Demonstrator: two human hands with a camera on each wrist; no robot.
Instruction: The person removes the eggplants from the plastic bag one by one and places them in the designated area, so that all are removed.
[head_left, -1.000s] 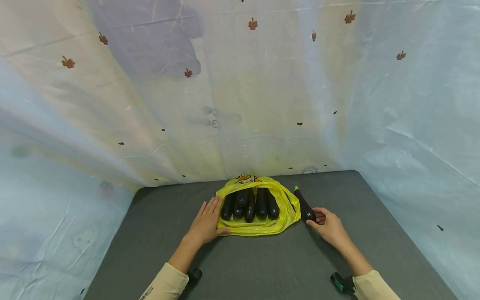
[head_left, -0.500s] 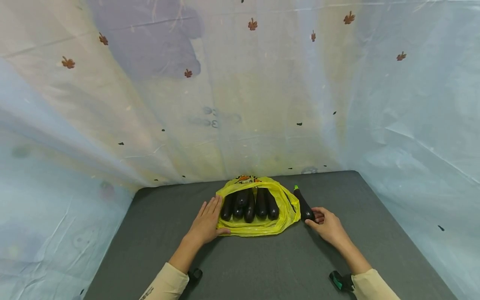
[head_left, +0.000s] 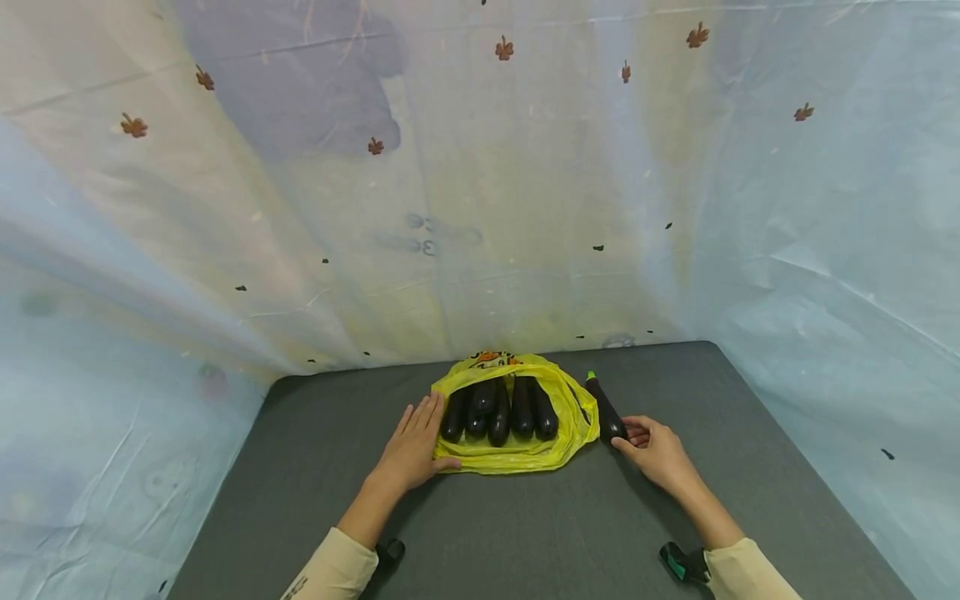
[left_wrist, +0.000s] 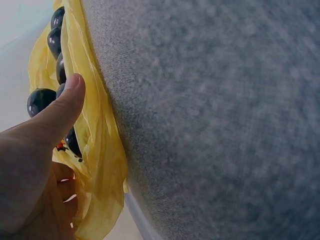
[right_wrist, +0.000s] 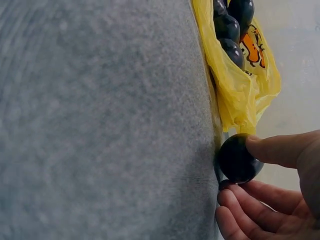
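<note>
A yellow plastic bag [head_left: 517,461] lies on its side with its mouth facing me, and several dark eggplants [head_left: 522,412] sit inside. My left hand [head_left: 408,446] rests at the bag's left edge, fingers extended along its side and thumb over the lower rim. In the left wrist view, the left thumb [left_wrist: 70,100] lies across the yellow plastic. Right of the bag, a single eggplant [head_left: 606,408] lies on the table, its green stem end pointing away. My right hand [head_left: 660,454] pinches its rounded near end, thumb on top and fingers by its side.
A grey cloth-covered table [head_left: 510,533] spreads beneath everything. Behind it and along both sides hangs a pale plastic sheet [head_left: 480,208] with leaf prints, close to the table's back edge. Dark straps [head_left: 678,565] sit at the wrists.
The single eggplant and the right fingers have shifted very slightly left, towards the bag. My left hand and the bagged eggplants have stayed in place.
</note>
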